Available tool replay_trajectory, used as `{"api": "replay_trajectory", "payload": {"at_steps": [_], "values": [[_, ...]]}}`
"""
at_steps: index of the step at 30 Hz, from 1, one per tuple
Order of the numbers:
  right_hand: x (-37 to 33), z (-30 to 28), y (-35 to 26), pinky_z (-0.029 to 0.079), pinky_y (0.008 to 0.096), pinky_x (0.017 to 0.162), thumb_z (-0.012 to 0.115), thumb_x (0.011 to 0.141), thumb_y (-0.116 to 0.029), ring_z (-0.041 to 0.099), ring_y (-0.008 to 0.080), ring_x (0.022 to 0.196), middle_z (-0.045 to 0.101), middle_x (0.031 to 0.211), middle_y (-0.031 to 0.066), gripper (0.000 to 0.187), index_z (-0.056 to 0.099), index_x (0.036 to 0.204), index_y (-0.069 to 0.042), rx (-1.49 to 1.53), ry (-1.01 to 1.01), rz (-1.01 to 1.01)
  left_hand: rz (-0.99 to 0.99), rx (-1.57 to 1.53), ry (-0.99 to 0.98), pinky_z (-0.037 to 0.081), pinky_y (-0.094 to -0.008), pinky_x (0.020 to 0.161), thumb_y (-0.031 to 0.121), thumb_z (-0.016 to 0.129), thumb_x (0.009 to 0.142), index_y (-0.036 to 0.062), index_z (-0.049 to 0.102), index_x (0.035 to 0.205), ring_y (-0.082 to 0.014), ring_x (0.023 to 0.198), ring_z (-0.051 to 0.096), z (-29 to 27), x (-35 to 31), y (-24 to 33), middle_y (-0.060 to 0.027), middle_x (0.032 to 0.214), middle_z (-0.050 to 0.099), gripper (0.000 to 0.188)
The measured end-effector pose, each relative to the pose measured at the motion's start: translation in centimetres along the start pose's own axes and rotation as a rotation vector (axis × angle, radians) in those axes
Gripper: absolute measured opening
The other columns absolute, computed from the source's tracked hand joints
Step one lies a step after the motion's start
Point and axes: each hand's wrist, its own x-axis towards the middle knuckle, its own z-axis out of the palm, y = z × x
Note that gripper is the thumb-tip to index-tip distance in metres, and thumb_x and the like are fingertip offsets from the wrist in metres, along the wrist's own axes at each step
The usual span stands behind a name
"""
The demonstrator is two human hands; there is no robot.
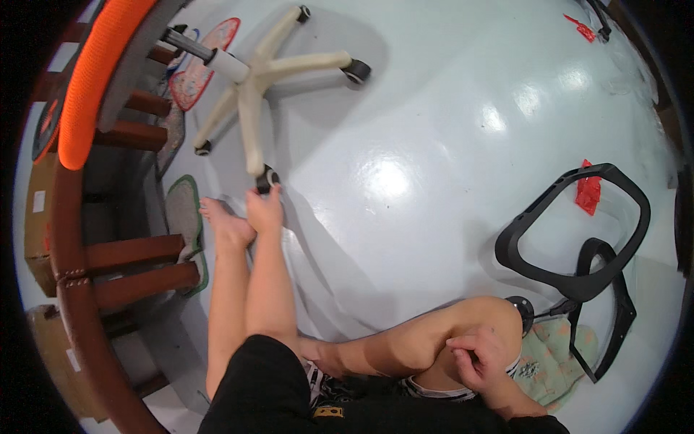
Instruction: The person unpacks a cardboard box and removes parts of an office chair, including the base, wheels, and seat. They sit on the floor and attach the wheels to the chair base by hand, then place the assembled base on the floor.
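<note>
A cream star-shaped chair base (249, 76) with black casters lies tipped on its side at the upper left. My left hand (265, 210) reaches forward, its fingers closed on the nearest caster (267, 178) at the end of one leg. My right hand (480, 357) rests over my bent right knee with the fingers curled; whether anything sits inside the curl is hidden. Beside it, a small heap of silvery screws (530, 370) lies on a pale green patterned cloth (557, 347).
Two black loop-shaped chair armrests (575, 289) lie at the right, by a black round part (519, 312). An orange-edged chair seat (101, 79) stands at upper left, near brown furniture legs (137, 253), a grey mat (184, 210) and cardboard boxes (43, 217). Red scraps (588, 189) lie rightward.
</note>
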Motion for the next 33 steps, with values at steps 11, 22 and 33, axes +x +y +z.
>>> {"api": "replay_trajectory", "payload": {"at_steps": [11,22,33], "values": [[-1.0,-1.8,0.7,0.041,0.0326,0.055,0.058,0.067,-0.001,0.051,0.0219,0.060,0.054,0.070,0.0065,0.017,0.060,0.083,-0.008,0.342,-0.002,0.056,0.332,-0.340,0.238,0.030,-0.0375,0.099,0.021,0.062,0.078,-0.0085,0.033,0.125,-0.0289,0.116,0.038,-14.3,-0.5,0.3,-0.0226,0.126,0.038,0.063],[-1.0,-2.7,2.6,0.037,0.0306,0.056,0.053,0.076,-0.007,0.047,0.0186,0.061,0.049,0.073,0.0066,0.012,0.055,0.087,-0.008,0.427,-0.096,0.076,0.935,0.562,0.888,0.029,-0.0459,0.097,0.035,0.066,0.077,-0.0024,0.033,0.126,-0.0354,0.118,0.030,-27.6,3.1,10.2,-0.0225,0.122,0.037,0.069],[-0.7,-2.9,2.4,0.037,0.0308,0.056,0.051,0.075,-0.004,0.046,0.0199,0.060,0.048,0.072,0.0081,0.012,0.054,0.087,-0.005,0.412,-0.152,0.045,0.995,0.221,0.499,0.026,-0.0451,0.100,0.043,0.043,0.088,0.0034,0.037,0.130,-0.0244,0.122,0.036,-44.2,15.6,17.5,-0.0138,0.132,0.037,0.058]]}}
